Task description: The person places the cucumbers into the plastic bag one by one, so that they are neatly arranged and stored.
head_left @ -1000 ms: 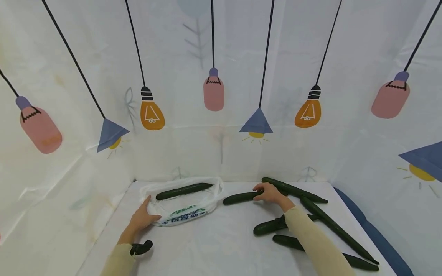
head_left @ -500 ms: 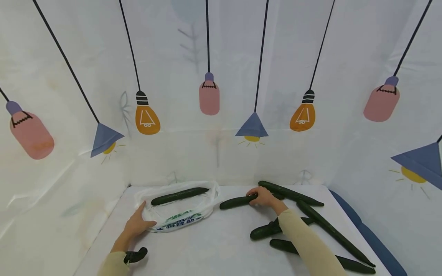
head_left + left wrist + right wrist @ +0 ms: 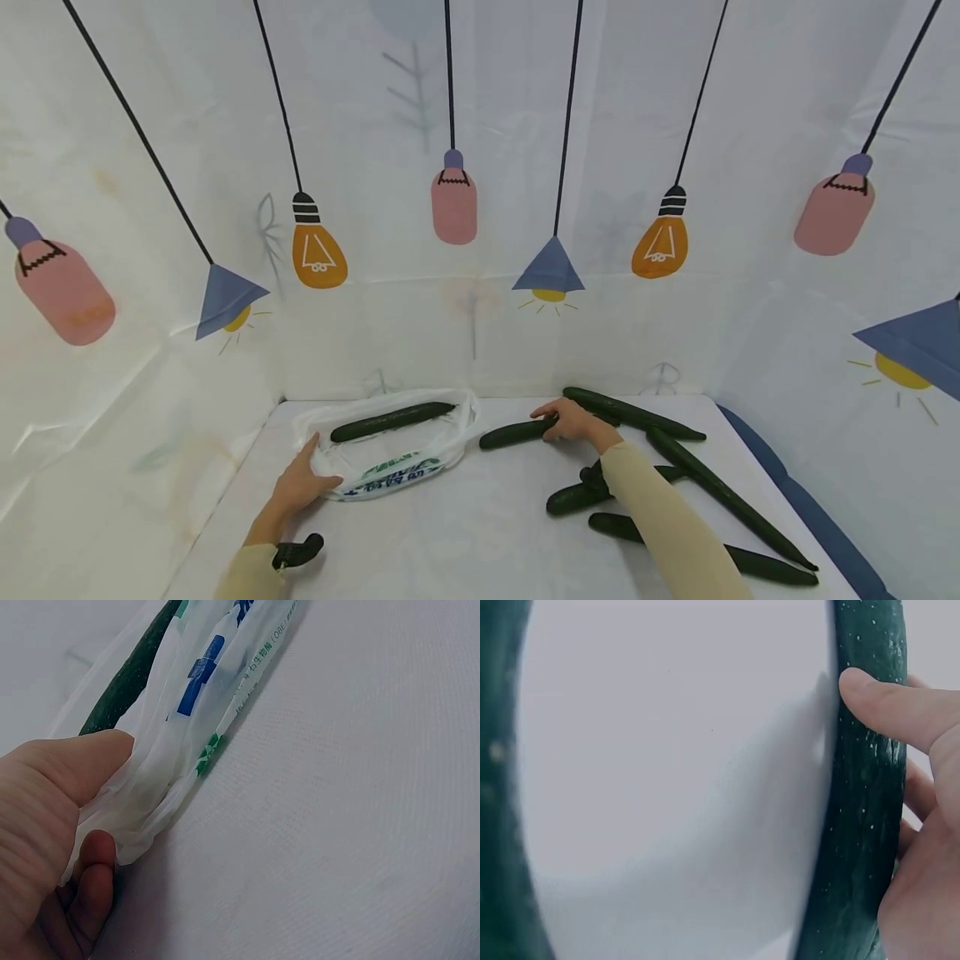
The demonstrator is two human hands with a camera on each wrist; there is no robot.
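Note:
A white plastic bag [image 3: 450,454] with green and blue print lies spread at the left of the table. One dark green cucumber [image 3: 393,421] is inside it. The left hand [image 3: 298,485] pinches the bag's near-left edge between thumb and fingers; in the left wrist view, the thin plastic [image 3: 154,795] bunches there. Right of the bag, the right hand [image 3: 572,420] holds another cucumber [image 3: 513,434], whose left end points at the bag without clearly touching it. The right wrist view has the thumb across this cucumber [image 3: 866,802] and the fingers behind.
Several more cucumbers lie right: one behind the right hand [image 3: 637,414], a long one [image 3: 735,498] slanting to the right edge, others [image 3: 573,498] partly under the right sleeve [image 3: 671,533]. A white printed curtain [image 3: 480,325] hangs behind the white table [image 3: 450,550].
The head view has shifted slightly, so the scene sits a little further left. Both hands keep their hold, and the cucumbers and bag lie much as before.

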